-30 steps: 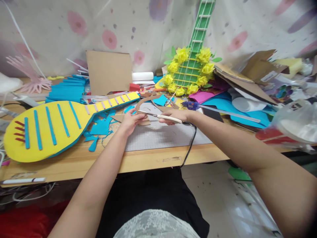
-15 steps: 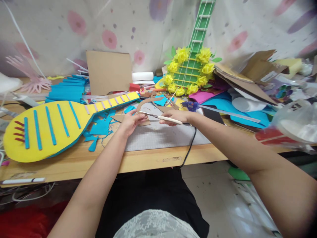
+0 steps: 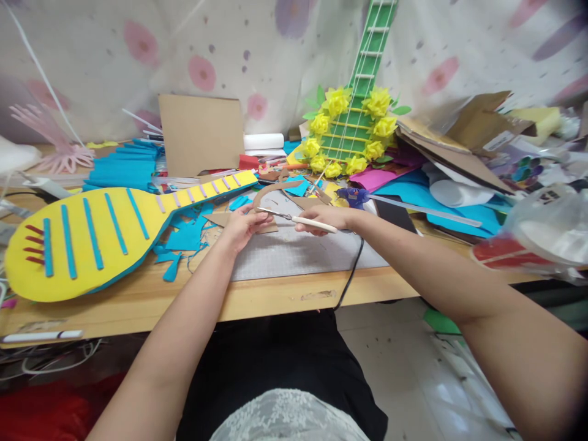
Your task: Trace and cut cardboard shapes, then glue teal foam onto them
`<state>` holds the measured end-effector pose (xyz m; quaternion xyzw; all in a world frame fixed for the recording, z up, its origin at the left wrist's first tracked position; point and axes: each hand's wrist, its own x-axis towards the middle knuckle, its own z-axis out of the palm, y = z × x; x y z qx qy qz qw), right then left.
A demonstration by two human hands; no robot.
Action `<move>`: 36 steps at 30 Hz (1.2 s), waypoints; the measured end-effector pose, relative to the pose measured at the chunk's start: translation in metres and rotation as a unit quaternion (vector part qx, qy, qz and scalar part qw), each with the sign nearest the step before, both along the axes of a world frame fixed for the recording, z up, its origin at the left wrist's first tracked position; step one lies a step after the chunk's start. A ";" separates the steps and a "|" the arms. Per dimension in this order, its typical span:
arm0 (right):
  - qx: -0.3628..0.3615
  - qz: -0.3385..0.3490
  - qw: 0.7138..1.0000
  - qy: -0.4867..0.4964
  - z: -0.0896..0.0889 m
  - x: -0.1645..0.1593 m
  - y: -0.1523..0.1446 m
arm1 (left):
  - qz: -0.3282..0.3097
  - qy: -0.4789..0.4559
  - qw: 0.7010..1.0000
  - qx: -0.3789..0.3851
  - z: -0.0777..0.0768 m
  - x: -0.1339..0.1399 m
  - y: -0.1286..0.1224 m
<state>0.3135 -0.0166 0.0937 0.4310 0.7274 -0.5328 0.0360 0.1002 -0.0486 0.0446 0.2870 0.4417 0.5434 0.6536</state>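
My right hand point(image 3: 321, 218) is closed around the white handles of a pair of scissors point(image 3: 316, 224). Their metal blades point left and reach the fingertips of my left hand point(image 3: 243, 226). Those fingers are pinched together at the blade tips; what lies between them is too small to make out. Just behind the blades is a curved brown cardboard piece point(image 3: 269, 191), and I cannot tell whether my left fingers touch it. Under both hands lies a grey cutting mat point(image 3: 294, 254).
A yellow guitar-shaped craft point(image 3: 87, 239) with blue strips lies left, beside blue scraps point(image 3: 186, 236). Behind stand a cardboard sheet point(image 3: 202, 135) and a green guitar-shaped craft point(image 3: 346, 131) with yellow flowers. A blue glue gun point(image 3: 353, 196) and a plastic-wrapped tub point(image 3: 528, 239) are to the right.
Almost nothing differs. The view has shifted very slightly, and both hands keep their places with the scissors at the left fingertips.
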 end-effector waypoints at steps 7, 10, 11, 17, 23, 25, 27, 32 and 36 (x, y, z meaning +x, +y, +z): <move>0.003 -0.001 1.000 -0.009 0.000 0.000 0.001 | 0.005 -0.004 1.000 -0.015 0.004 0.001 -0.002; 0.003 0.000 1.000 -0.007 0.001 0.000 0.000 | 0.004 -0.006 1.000 -0.017 0.005 0.001 -0.002; 0.005 0.000 1.000 -0.006 0.001 0.000 -0.001 | 0.002 -0.006 1.000 -0.016 0.005 0.001 -0.002; 0.003 0.042 0.999 0.005 -0.006 0.005 0.003 | -0.011 -0.002 1.000 -0.022 0.004 0.002 -0.003; -0.032 0.136 0.988 0.063 -0.017 0.004 0.009 | -0.027 0.005 0.999 -0.036 0.002 0.009 -0.007; -0.036 0.137 0.987 0.074 -0.018 0.002 0.008 | -0.034 0.009 0.999 -0.033 0.001 0.011 -0.008; -0.038 0.122 0.988 0.087 -0.019 0.001 0.006 | -0.034 0.008 0.999 -0.033 0.001 0.011 -0.008; -0.044 0.077 0.992 0.086 -0.018 -0.001 0.002 | -0.033 -0.010 0.998 -0.044 -0.001 0.011 -0.006; -0.054 0.054 0.994 0.072 -0.015 -0.003 0.000 | -0.039 -0.019 0.998 -0.045 -0.002 0.010 -0.005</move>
